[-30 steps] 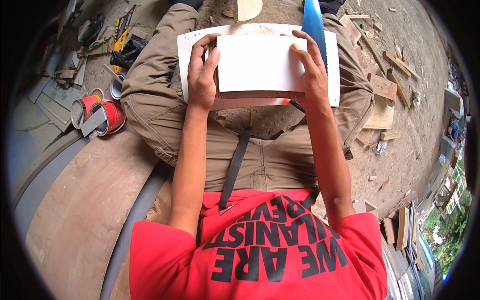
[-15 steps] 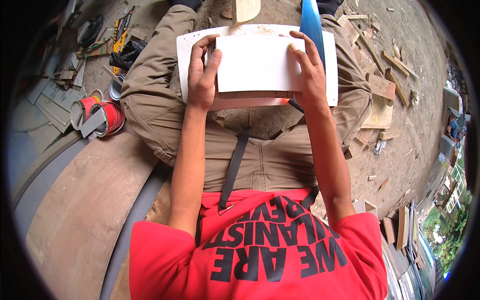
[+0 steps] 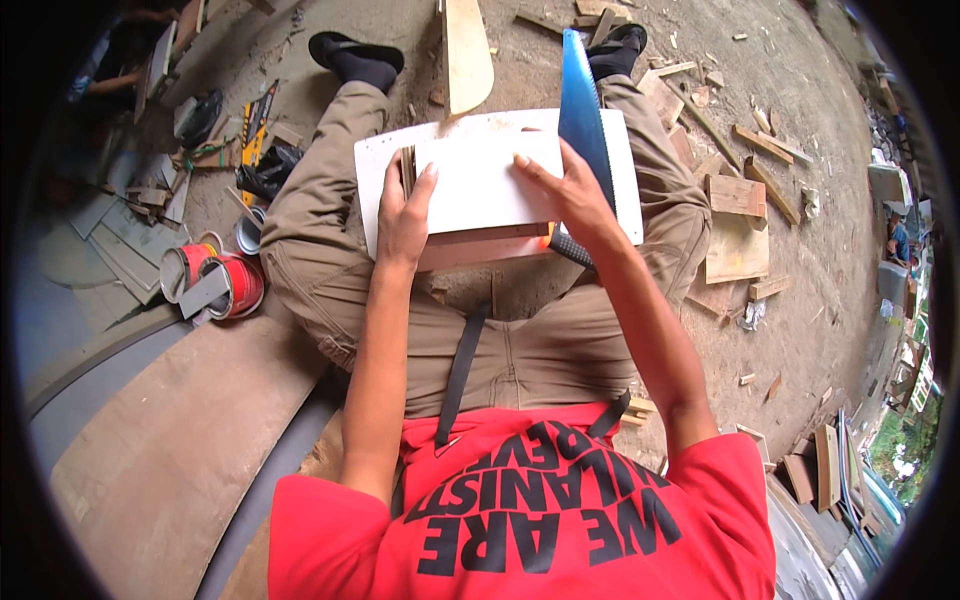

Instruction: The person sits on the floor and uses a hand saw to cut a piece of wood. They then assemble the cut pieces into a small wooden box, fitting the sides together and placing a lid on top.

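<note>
One white-faced stack of panels (image 3: pixel 480 190) is held over a bigger white board (image 3: pixel 376 162); whether the two are touching can't be told from this angle. Clock directions are taken from the stack, btw; its nine o'clock edge, where brown layers can be seen, is gripped by the left hand (image 3: pixel 402 222), thumb laid on the white face, fingers curled round the side; the three o'clock end is grasped by the right hand (image 3: pixel 575 195), thumb rested on top, other fingers mostly hidden. A blue saw blade (image 3: pixel 583 110) is seen at two o'clock, just beside the right hand, with its dark handle (image 3: pixel 572 250) tucked in at four; a pale, round-ended board (image 3: pixel 465 60) is seen at twelve; wood offcuts (image 3: pixel 738 195) are scattered around three; red tins (image 3: pixel 243 280) are parked between eight and nine; a big brown sheet (image 3: pixel 180 420) is laid out near eight, further off.
</note>
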{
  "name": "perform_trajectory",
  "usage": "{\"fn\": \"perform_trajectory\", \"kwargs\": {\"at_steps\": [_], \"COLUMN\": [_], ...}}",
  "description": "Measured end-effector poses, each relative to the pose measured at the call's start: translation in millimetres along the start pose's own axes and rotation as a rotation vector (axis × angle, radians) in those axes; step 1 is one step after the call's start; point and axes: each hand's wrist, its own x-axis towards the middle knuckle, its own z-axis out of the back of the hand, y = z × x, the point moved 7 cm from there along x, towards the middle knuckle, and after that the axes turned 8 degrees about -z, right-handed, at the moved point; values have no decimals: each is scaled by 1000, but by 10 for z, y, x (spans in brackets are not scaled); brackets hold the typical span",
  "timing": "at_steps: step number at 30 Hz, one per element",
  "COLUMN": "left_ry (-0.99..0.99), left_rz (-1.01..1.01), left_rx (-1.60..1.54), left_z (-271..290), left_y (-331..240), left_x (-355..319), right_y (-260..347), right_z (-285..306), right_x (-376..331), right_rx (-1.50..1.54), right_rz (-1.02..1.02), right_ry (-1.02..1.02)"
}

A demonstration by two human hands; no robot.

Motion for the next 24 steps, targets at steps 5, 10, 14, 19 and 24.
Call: {"fn": "perform_trajectory", "kwargs": {"at_steps": [5, 10, 14, 19, 24], "left_ry": [49, 56, 0, -60, -10], "left_rz": [144, 245, 335, 314, 244], "left_rx": [180, 20, -68, -163, -209], "left_z": [18, 5, 46, 8, 36], "left_y": [-35, 0, 67, 45, -10], "left_x": [-142, -239, -244, -315, -423], "right_y": [13, 19, -6, 70, 33], "right_z": [-34, -26, -2, -15, -31], "right_x": [-18, -73, -63, -136, -400], "right_rx": [45, 20, -19, -91, -88], "right_rz": [35, 1, -15, 68, 170], "right_ry": [3, -21, -36, -3, 35]}}
